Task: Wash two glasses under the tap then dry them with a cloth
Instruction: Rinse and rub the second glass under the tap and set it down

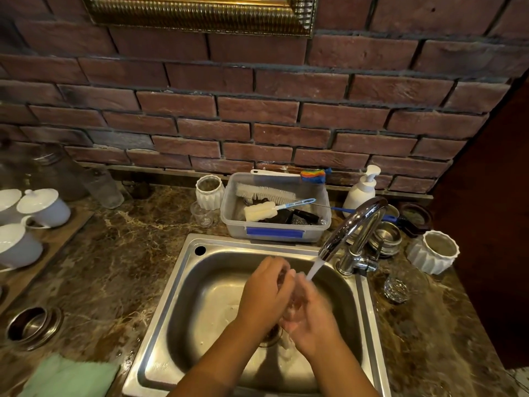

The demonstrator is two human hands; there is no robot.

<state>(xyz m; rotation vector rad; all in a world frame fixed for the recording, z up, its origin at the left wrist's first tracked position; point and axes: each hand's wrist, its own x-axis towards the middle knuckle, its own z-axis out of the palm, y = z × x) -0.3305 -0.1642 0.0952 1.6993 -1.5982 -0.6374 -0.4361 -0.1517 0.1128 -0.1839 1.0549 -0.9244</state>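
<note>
Below a brick wall, over the steel sink [183, 285], the left hand [264, 293] and right hand [310, 319] both clasp a clear glass [290, 296] between them (blurred, axis unclear), just beneath the tap [355, 224] stream, the second glass [396, 287] lying nearer the right.

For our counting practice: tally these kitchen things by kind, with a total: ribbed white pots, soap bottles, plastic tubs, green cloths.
Ribbed white pots: 2
Soap bottle: 1
Plastic tub: 1
Green cloth: 1
Total: 5
</note>
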